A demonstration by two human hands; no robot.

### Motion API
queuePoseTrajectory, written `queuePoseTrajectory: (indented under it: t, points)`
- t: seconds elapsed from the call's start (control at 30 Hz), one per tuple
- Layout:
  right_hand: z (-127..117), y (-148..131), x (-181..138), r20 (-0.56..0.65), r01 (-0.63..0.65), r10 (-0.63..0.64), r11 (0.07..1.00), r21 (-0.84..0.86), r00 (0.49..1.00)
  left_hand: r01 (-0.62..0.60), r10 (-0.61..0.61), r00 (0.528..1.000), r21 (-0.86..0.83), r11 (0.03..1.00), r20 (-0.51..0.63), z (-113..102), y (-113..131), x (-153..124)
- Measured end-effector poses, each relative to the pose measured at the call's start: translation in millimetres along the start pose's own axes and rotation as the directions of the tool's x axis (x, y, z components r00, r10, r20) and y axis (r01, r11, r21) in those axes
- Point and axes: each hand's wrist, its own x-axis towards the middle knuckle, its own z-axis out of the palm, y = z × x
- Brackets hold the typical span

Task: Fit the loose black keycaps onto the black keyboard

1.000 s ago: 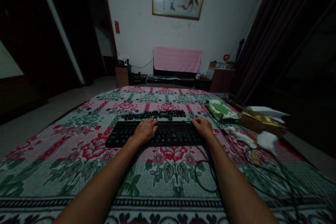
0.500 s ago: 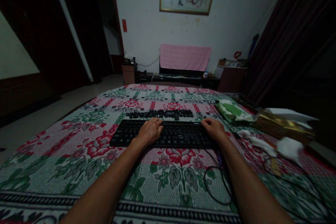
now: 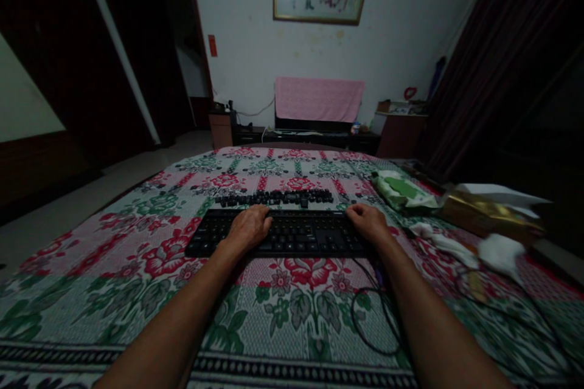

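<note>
A black keyboard [image 3: 292, 238] lies flat on the patterned tablecloth, its long side facing me. My left hand [image 3: 250, 225] rests over its left-middle part, fingers bent together near the far edge. What its fingertips touch or hold is hidden. At the far right corner, my right hand [image 3: 365, 219] is closed, thumb and fingers gripping the keyboard's end. Just behind the keyboard runs a strip of small loose black keycaps [image 3: 278, 197]. A black cable [image 3: 353, 316] loops on the cloth beside my right forearm.
On the right are a green and white tissue pack [image 3: 404, 190], a gold box [image 3: 490, 216] and crumpled white tissue [image 3: 500, 253]. The floral tablecloth [image 3: 155, 316] covers the table. Beyond it, a pink cloth [image 3: 319, 99] hangs over a screen by the wall.
My left hand has shifted slightly left along the keyboard. My right hand stays at the right corner. The whole view has moved a little.
</note>
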Motion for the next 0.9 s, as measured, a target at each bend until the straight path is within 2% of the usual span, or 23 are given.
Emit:
queuePoseTrajectory:
  t: [0.17,0.27,0.33,0.4,0.47,0.73,0.9]
  points:
    - [-1.1,0.0,0.2,-0.002,-0.012,0.012,0.998,0.06,1.0,0.007,-0.007,1.0,0.024,1.0,0.019,-2.6,2.4,0.2]
    - [-2.9,4.7,1.5,0.005,-0.051,0.051,0.98,0.194,0.999,0.01,-0.011,0.999,0.032,0.999,0.031,-3.2,2.5,0.7]
    - [-3.8,10.6,2.2,0.011,-0.114,0.119,0.921,0.373,0.993,0.004,-0.004,1.0,0.035,0.999,0.026,-2.2,1.7,1.3]
    - [-4.0,17.1,2.5,0.029,-0.191,0.209,0.823,0.535,0.978,0.001,-0.001,1.0,0.037,0.999,0.018,-0.7,0.7,1.9]
    - [-3.8,22.4,2.3,0.045,-0.236,0.267,0.749,0.618,0.963,-0.004,0.003,1.0,0.039,0.999,0.02,0.0,0.1,2.4]
    - [-2.3,28.3,1.8,0.057,-0.271,0.309,0.716,0.643,0.95,-0.007,0.004,0.999,0.07,0.998,0.036,-1.5,0.8,2.7]
    - [0.5,35.0,3.2,0.066,-0.309,0.34,0.737,0.601,0.938,-0.01,0.008,0.999,0.062,0.998,0.031,0.4,-0.7,2.5]
